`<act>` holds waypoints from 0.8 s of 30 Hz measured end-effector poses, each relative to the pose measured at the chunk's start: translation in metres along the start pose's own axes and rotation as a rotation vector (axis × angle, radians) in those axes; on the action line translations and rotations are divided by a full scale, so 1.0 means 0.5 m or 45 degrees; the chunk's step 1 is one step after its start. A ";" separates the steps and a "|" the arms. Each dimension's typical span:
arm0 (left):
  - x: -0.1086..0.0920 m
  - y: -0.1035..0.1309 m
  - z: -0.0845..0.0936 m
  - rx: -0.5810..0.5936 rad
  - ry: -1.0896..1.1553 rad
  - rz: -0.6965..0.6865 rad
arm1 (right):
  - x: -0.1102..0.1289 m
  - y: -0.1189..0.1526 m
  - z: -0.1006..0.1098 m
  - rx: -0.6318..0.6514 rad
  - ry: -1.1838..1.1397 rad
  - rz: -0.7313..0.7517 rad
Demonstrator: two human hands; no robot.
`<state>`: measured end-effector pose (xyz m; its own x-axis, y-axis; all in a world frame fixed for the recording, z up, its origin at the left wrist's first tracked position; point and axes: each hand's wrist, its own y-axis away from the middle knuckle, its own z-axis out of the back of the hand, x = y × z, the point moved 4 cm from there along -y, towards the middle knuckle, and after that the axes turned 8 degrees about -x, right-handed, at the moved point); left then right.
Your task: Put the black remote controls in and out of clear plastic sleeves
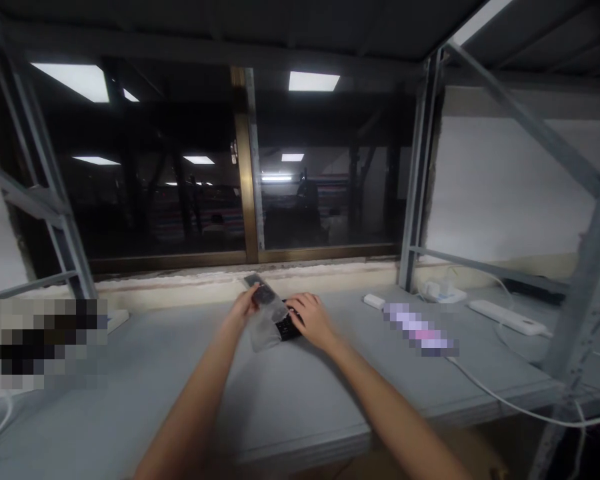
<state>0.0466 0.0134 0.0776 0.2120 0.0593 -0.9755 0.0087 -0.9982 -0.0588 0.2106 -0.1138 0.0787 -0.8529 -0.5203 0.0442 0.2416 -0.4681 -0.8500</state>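
Note:
My left hand (pixel 245 305) is closed, pinching the edge of a dark, flat rectangular strip (pixel 263 291) that tilts up off the shelf. A clear plastic sleeve or bag (pixel 266 333) hangs around and below the strip; how the two join is blurred. Just to the right, a black piece with small key-like marks (pixel 286 327) lies low near the shelf surface. Over it curl the fingers of my right hand (pixel 311 319), gripping its right side and partly hiding it. Its exact kind cannot be made out.
The grey shelf (pixel 180 380) has metal uprights (pixel 414 173) on both sides and a dark window behind. To the right are a white adapter (pixel 374 301), a blurred-out object (pixel 420 330), a white power strip (pixel 507 317) and cables. Another blurred-out object (pixel 45 340) lies left.

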 end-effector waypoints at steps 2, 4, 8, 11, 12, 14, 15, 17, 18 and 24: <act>0.034 0.011 -0.030 0.008 0.266 0.215 | 0.013 0.003 0.000 -0.012 0.033 0.104; 0.057 0.017 -0.034 -0.003 0.346 0.322 | 0.015 0.007 0.002 -0.064 0.081 0.129; 0.074 0.013 -0.008 -0.040 0.336 0.336 | 0.011 0.010 0.008 -0.168 0.166 0.123; 0.076 0.010 0.000 -0.050 0.329 0.326 | 0.011 0.007 0.009 -0.136 0.193 0.167; 0.075 0.009 -0.001 -0.040 0.321 0.322 | 0.011 0.005 0.010 -0.126 0.193 0.179; 0.073 0.010 -0.003 -0.024 0.317 0.312 | 0.010 0.004 0.015 -0.142 0.188 0.172; 0.072 0.010 -0.003 -0.030 0.327 0.306 | 0.008 0.003 0.020 -0.173 0.186 0.148; 0.069 0.011 -0.001 -0.060 0.367 0.288 | 0.005 0.003 0.030 -0.233 0.185 0.081; 0.067 0.012 0.000 -0.081 0.387 0.284 | 0.004 0.003 0.033 -0.246 0.189 0.051; 0.069 0.026 -0.005 -0.058 0.462 0.325 | 0.007 0.004 0.011 -0.130 0.184 0.139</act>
<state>0.0564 0.0025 0.0439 0.5421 -0.1865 -0.8194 -0.0469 -0.9803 0.1920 0.2108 -0.1206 0.0801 -0.8834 -0.4529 -0.1207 0.2945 -0.3360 -0.8946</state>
